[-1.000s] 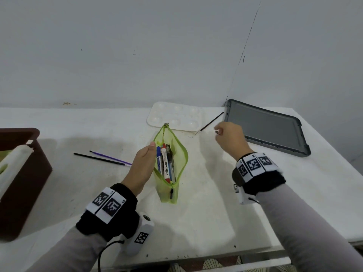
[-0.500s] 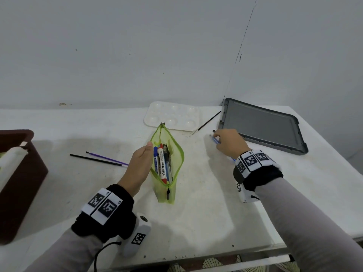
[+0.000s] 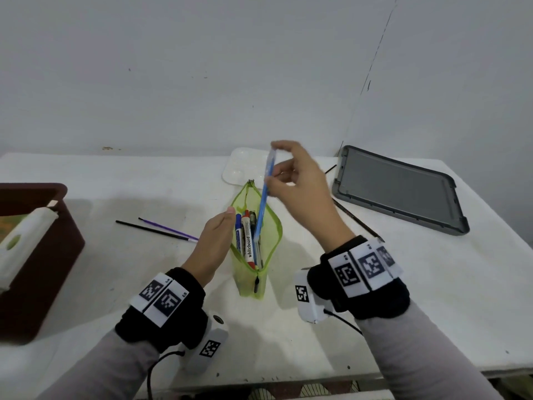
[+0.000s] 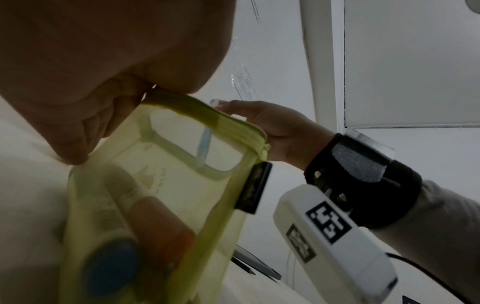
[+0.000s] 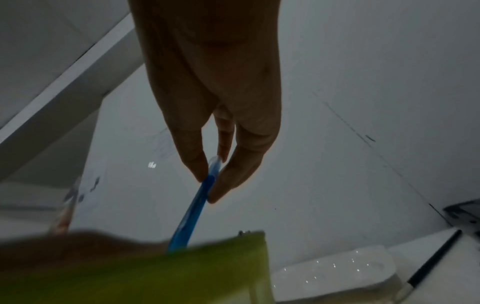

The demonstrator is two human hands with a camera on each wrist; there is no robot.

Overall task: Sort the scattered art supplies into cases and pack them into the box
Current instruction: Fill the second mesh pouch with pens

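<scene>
I see my right hand (image 3: pixel 300 183) raised above the middle of the tabletop (image 3: pixel 403 298), pinching the top end of a blue pen (image 3: pixel 264 203) between thumb and fingertips. The pen stands nearly upright, tilted a little, with its lower end already inside the open mouth of the green mesh pencil case (image 3: pixel 269 255). In the right wrist view the fingers (image 5: pixel 192 162) close on the pen's clear cap end (image 5: pixel 207 185).

My left hand (image 3: pixel 215 241) grips the left lip of the case, thumb and fingers curled on the zip edge, holding the mouth spread; the left wrist view shows the edge pinched at the fingers (image 4: pixel 78 131). Inside the case lie a blue-capped marker (image 3: pixel 238 235), a red-capped whiteboard marker (image 3: pixel 248 243) and a dark pen (image 3: pixel 253 223), side by side.

On the tabletop to the left of the case lie a black brush (image 3: pixel 150 230) and a purple brush (image 3: pixel 167 228), close together. At the far side sits a white paint palette (image 3: pixel 239 166), partly behind my right hand. To the right are a grey lid (image 3: pixel 398 189) and a dark pencil (image 3: pixel 357 217) beside it. At the left edge is the brown box (image 3: pixel 46 255) with a white case (image 3: pixel 23 241) in it.
</scene>
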